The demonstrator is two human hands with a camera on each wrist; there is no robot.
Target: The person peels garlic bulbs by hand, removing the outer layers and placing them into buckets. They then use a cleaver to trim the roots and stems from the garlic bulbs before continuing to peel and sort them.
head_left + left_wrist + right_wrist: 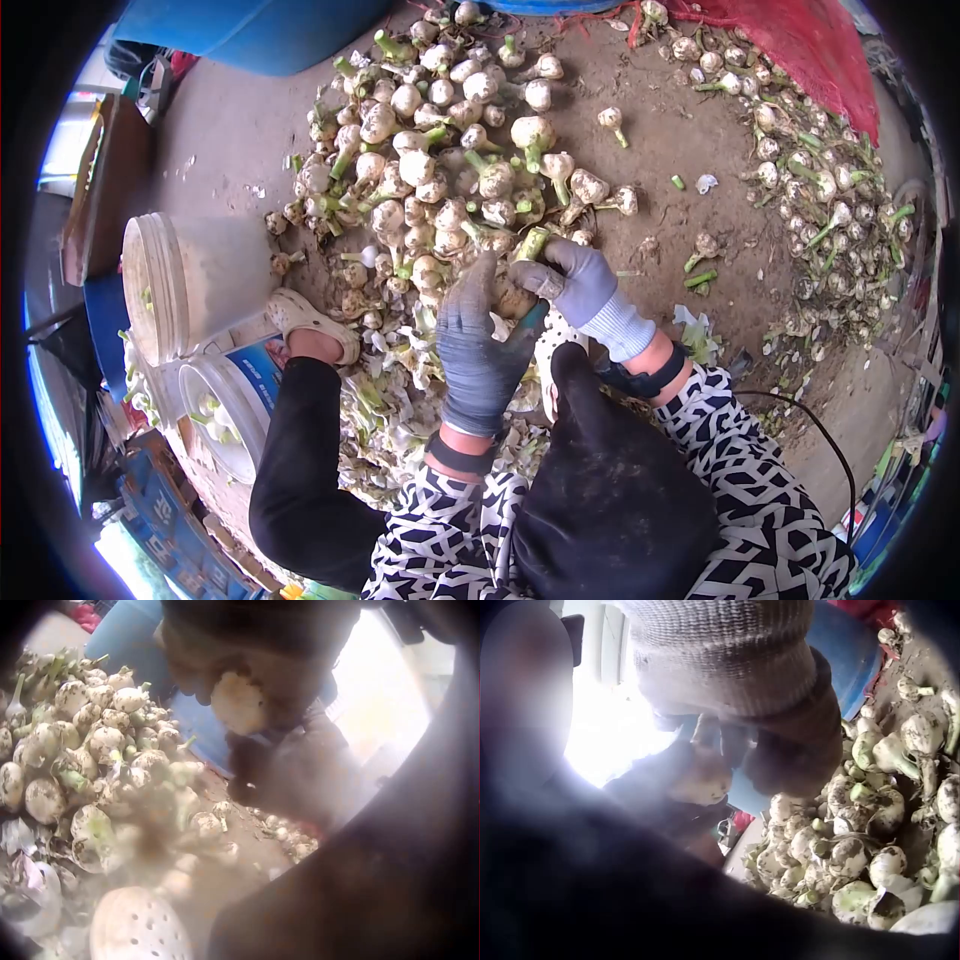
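Both hands, in grey gloves, meet around one garlic bulb (pixel 513 300) with a thick green stem stub (pixel 533 243), above the pile. My left hand (pixel 480 345) grips the bulb from the left, its fingers covering much of it. From the right, my right hand (pixel 585 285) pinches it near the stem, thumb laid across. In the left wrist view the pale garlic bulb (pixel 238 703) shows beneath dark, blurred fingers. Glare and shadow hide most of the grip in the right wrist view. Just below the hands lie loose garlic skins (pixel 400 350).
A large heap of dirty garlic bulbs (pixel 415 165) spreads ahead, with another heap (pixel 820 210) at right beside a red mesh bag (pixel 815 50). Two white buckets (pixel 225 275) stand at left; the lower holds trimmed pieces. A blue tub (pixel 250 35) is behind. A shoe (pixel 312 322) rests beside the pile.
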